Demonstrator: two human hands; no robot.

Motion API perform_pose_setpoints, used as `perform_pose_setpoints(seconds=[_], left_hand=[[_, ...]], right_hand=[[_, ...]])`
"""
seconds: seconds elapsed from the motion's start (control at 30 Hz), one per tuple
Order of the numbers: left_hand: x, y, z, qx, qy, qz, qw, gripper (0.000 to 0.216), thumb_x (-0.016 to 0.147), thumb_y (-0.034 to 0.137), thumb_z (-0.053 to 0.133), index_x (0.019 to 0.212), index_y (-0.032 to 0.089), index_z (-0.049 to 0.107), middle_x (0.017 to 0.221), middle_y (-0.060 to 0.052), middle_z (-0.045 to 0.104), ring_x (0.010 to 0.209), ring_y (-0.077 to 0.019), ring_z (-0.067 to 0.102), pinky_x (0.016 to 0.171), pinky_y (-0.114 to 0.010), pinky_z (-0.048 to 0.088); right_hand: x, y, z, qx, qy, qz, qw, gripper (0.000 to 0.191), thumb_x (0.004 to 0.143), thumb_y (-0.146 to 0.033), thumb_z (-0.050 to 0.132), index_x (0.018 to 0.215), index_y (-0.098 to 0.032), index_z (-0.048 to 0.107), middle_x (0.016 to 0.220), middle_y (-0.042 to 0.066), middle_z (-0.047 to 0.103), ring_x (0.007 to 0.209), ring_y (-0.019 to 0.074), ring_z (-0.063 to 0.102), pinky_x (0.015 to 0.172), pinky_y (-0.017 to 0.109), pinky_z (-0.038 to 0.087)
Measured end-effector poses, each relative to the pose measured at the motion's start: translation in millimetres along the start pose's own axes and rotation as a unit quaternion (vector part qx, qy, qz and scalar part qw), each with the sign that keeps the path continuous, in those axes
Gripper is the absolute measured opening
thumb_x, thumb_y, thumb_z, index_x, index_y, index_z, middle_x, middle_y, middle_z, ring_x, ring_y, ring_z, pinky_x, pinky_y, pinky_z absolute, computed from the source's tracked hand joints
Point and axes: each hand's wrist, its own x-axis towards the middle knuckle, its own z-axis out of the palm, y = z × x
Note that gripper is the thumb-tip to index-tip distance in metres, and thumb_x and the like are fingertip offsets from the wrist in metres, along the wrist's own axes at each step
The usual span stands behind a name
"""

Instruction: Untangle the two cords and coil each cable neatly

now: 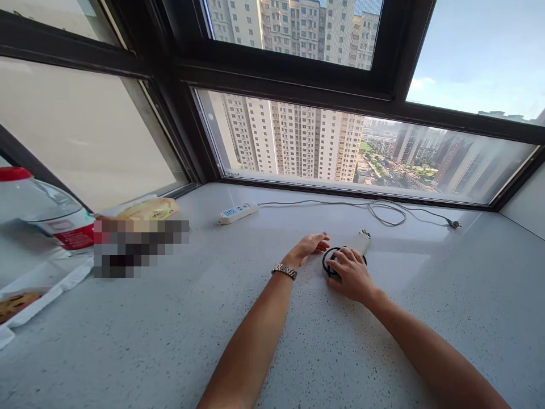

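My right hand (351, 275) lies over a coiled black cable (325, 262), its fingers bent across the coil and the thumb at the near side. Part of the coil is hidden beneath the palm. A pale, flat piece (359, 243) with small dark and yellowish bits at its far end sticks out past the knuckles; I cannot tell its kind. Just left of the coil, my left hand (307, 248) hovers or rests on its edge with fingers loosely stretched toward the cable, holding nothing. A metal-band watch (284, 271) circles the left wrist.
Toward the window on the speckled white counter (191, 341) lies a white power strip (238, 213), its thin cord running right to a plug (455, 224). At left stand a red-capped bottle (55, 216), a yellow packet (147, 209) and a white tray (63, 284) with a cookie (17, 305).
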Motion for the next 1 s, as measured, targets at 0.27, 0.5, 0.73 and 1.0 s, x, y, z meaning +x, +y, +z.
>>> perform_pose_setpoints(seconds=[0.27,0.5,0.73,1.0], left_hand=[[-6,5,-3,-0.027,-0.008,-0.019,0.999,0.027,0.077,0.038,0.067,0.081,0.011,0.068,0.076,-0.011,0.069,0.072,-0.0178,0.063,0.068,-0.025,0.046],[-7,6,-6,-0.044,-0.01,-0.022,0.999,0.026,0.081,0.036,0.064,0.084,0.011,0.068,0.079,-0.013,0.069,0.075,-0.0192,0.065,0.071,-0.027,0.048],[-9,7,-8,-0.044,-0.017,-0.027,0.999,0.027,0.078,0.037,0.067,0.086,0.011,0.068,0.085,-0.015,0.069,0.078,-0.0202,0.065,0.072,-0.028,0.05],[-10,7,-5,-0.022,-0.011,-0.016,1.0,0.027,0.075,0.038,0.069,0.082,0.012,0.068,0.082,-0.013,0.069,0.079,-0.021,0.064,0.072,-0.029,0.048]], right_hand=[[-32,82,-10,-0.064,0.007,0.173,0.983,0.037,0.088,-0.042,0.048,0.118,-0.024,0.059,0.132,0.01,0.05,0.13,0.0304,0.032,0.107,0.05,0.023],[-116,213,-46,-0.164,-0.04,0.37,0.914,0.049,0.087,-0.043,0.042,0.129,-0.02,0.054,0.139,0.013,0.046,0.134,0.0322,0.03,0.105,0.049,0.025],[-172,269,-75,-0.195,0.074,0.51,0.835,0.054,0.09,-0.042,0.033,0.125,-0.011,0.061,0.136,0.027,0.045,0.129,0.0397,0.035,0.092,0.052,0.032],[-73,221,-46,-0.021,0.035,0.423,0.905,0.046,0.089,-0.039,0.038,0.12,-0.017,0.063,0.128,0.011,0.058,0.111,0.0296,0.055,0.084,0.037,0.046]])
